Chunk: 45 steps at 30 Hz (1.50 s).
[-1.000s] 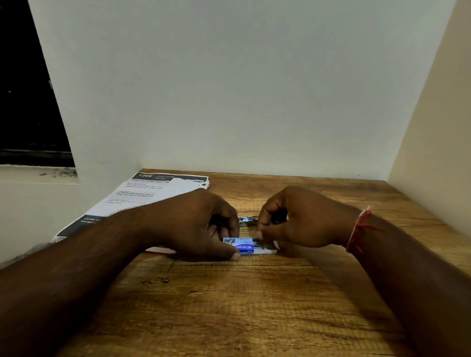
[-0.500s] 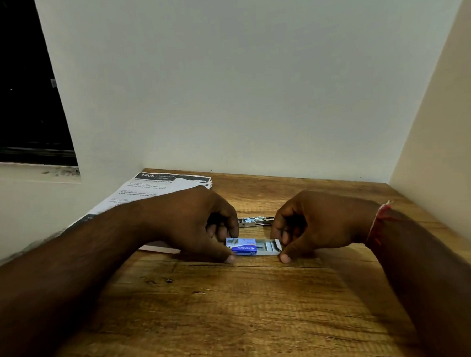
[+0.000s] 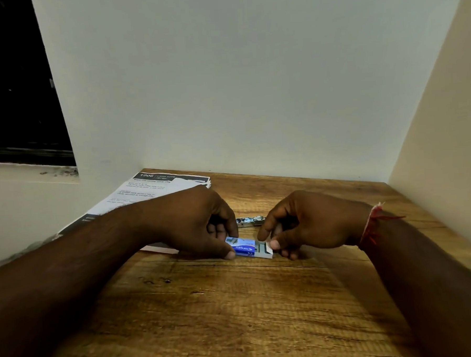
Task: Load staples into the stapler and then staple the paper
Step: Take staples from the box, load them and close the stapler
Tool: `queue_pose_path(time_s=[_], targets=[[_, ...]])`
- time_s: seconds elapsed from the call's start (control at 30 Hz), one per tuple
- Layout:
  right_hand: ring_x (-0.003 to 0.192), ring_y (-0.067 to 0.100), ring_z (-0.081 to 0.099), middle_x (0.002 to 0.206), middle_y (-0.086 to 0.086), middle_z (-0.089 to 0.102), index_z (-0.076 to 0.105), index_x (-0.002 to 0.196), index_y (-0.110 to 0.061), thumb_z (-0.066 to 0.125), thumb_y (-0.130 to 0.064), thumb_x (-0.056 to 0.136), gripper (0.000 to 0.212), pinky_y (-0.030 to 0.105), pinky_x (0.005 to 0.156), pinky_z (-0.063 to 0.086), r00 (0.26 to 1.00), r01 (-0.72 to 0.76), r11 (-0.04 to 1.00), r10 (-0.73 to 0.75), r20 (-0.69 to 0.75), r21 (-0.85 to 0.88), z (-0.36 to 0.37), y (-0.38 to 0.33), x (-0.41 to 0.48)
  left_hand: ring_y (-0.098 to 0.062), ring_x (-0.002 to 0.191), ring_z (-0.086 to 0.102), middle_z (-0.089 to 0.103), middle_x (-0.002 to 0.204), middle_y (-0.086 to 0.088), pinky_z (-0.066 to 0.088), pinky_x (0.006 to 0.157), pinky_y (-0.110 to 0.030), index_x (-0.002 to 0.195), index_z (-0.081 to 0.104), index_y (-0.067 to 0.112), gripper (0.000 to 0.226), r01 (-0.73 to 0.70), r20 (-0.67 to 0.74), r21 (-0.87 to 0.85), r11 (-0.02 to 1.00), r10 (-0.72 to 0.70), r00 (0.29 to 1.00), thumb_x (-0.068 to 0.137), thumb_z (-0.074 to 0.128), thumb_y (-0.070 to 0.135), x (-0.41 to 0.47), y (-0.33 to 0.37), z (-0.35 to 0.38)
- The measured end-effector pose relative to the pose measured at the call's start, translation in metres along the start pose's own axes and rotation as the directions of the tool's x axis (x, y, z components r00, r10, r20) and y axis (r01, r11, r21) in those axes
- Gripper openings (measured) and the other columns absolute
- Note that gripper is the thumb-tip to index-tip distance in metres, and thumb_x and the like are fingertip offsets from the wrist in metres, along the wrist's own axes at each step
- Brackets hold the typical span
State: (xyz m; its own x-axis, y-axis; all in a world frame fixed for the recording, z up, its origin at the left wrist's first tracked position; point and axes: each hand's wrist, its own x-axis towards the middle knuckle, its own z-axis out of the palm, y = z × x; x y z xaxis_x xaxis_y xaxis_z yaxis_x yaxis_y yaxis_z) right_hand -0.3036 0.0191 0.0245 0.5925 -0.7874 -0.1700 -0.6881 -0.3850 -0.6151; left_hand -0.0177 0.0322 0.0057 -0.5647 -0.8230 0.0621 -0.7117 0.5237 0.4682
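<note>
The small blue staple box (image 3: 242, 248) lies flat on the wooden bench (image 3: 236, 314), near the middle of it and between the two hands. Its long axis runs left to right across the view, the right end a little nearer the person. A pale inner tray (image 3: 264, 250) sticks out of that right end, with its open mouth pointing toward the right hand.

The left hand (image 3: 201, 223) is curled round the blue sleeve of the box. Its thumb presses the near edge and its fingers bend down over the far side. The right hand (image 3: 313, 223) is curled as well and pinches the exposed end of the tray between thumb and forefinger; the other fingers are tucked beneath.

Just behind the box, in the gap between the hands, a short stretch of the stapler (image 3: 250, 221) shows as a bright metal strip. It also lies left to right, roughly parallel to the box. Both its ends are hidden behind the hands, so whether either hand touches it cannot be told.

A stack of paper (image 3: 153, 189) with printed text lies at the far left of the bench, partly under the left forearm, reaching toward the back wall (image 3: 252, 95). A red thread (image 3: 373, 221) circles the right wrist. A dark window (image 3: 13, 80) sits at upper left.
</note>
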Motion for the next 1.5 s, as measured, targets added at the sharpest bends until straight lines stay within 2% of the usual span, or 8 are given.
queue_pose_path(time_s=[0.27,0.43,0.6,0.77,0.97,1.07,1.2,1.5], targets=[[0.073,0.024,0.080,0.088,0.011,0.084,0.075,0.119,-0.023,0.082,-0.014,0.099,0.023,0.064,0.084,0.066,0.998,0.005,0.997,0.000,-0.064,0.079,0.017,-0.006,0.009,0.000,0.075,0.075,0.082,0.086,0.012,0.063,0.073,-0.027,0.106,0.088,0.030,0.030,0.009,-0.026,0.056,0.998,-0.007,1.000,0.084,0.098,0.047,0.001,0.006,0.003],[0.071,0.020,0.080,0.086,0.009,0.084,0.074,0.118,-0.021,0.080,-0.011,0.100,0.022,0.058,0.082,0.067,0.995,0.004,0.996,0.005,-0.099,0.087,0.022,-0.012,0.009,-0.003,0.076,0.078,0.083,0.084,0.013,0.067,0.076,-0.035,0.104,0.089,0.030,0.031,0.015,-0.034,0.062,0.998,-0.013,0.999,0.082,0.099,0.049,0.001,0.008,0.003],[0.068,0.018,0.078,0.085,0.010,0.083,0.076,0.121,-0.017,0.071,-0.007,0.105,0.019,0.031,0.063,0.064,0.995,0.003,0.992,0.010,-0.103,0.123,0.021,-0.010,0.010,-0.001,0.073,0.076,0.082,0.082,0.014,0.062,0.070,-0.028,0.103,0.089,0.031,0.033,0.016,-0.043,0.063,0.998,-0.013,0.999,0.080,0.099,0.051,0.000,0.008,0.004],[0.082,0.029,0.081,0.101,0.011,0.085,0.078,0.124,-0.020,0.091,-0.017,0.090,0.036,0.043,0.083,0.067,0.998,0.041,0.994,-0.037,-0.043,0.102,0.016,-0.006,0.010,0.000,0.074,0.076,0.081,0.082,0.016,0.064,0.074,-0.032,0.104,0.088,0.032,0.033,0.020,-0.046,0.081,0.997,-0.016,0.999,0.079,0.099,0.052,0.001,0.009,0.004],[0.077,0.013,0.079,0.090,-0.004,0.084,0.083,0.104,-0.028,0.097,-0.039,0.083,0.027,0.035,0.074,0.063,0.995,0.056,0.985,-0.069,-0.077,-0.163,0.019,-0.011,0.010,-0.004,0.076,0.076,0.081,0.084,0.014,0.063,0.072,-0.030,0.105,0.088,0.032,0.037,0.016,-0.038,0.044,0.999,-0.014,0.999,0.079,0.098,0.055,0.004,0.007,0.007],[0.073,0.002,0.074,0.088,-0.007,0.082,0.081,0.099,-0.029,0.097,-0.042,0.081,0.028,0.029,0.072,0.060,0.997,-0.019,0.973,0.002,-0.074,-0.231,0.005,-0.007,0.002,-0.001,0.075,0.073,0.081,0.086,0.015,0.060,0.070,-0.027,0.106,0.087,0.035,0.040,0.010,-0.065,0.016,1.000,-0.009,0.998,0.078,0.096,0.062,0.004,0.003,0.007],[0.092,0.010,0.073,0.094,-0.011,0.080,0.081,0.095,-0.030,0.096,-0.052,0.076,0.033,0.036,0.085,0.060,0.952,-0.286,0.889,0.220,-0.214,-0.356,-0.026,0.022,-0.005,0.004,0.072,0.069,0.080,0.084,0.017,0.052,0.065,-0.017,0.100,0.087,0.036,0.035,-0.002,-0.163,0.009,1.000,0.004,0.987,0.080,0.093,0.064,0.006,-0.009,0.000],[0.090,0.025,0.077,0.094,0.009,0.080,0.080,0.093,-0.011,0.092,-0.066,0.073,0.060,0.042,0.086,0.063,0.749,-0.568,0.816,0.458,-0.479,-0.109,-0.036,0.072,0.020,0.006,0.074,0.067,0.080,0.092,0.019,0.047,0.062,-0.015,0.100,0.084,0.038,0.040,0.108,-0.260,0.054,0.993,-0.091,0.961,0.076,0.095,0.068,0.013,-0.041,-0.003]])
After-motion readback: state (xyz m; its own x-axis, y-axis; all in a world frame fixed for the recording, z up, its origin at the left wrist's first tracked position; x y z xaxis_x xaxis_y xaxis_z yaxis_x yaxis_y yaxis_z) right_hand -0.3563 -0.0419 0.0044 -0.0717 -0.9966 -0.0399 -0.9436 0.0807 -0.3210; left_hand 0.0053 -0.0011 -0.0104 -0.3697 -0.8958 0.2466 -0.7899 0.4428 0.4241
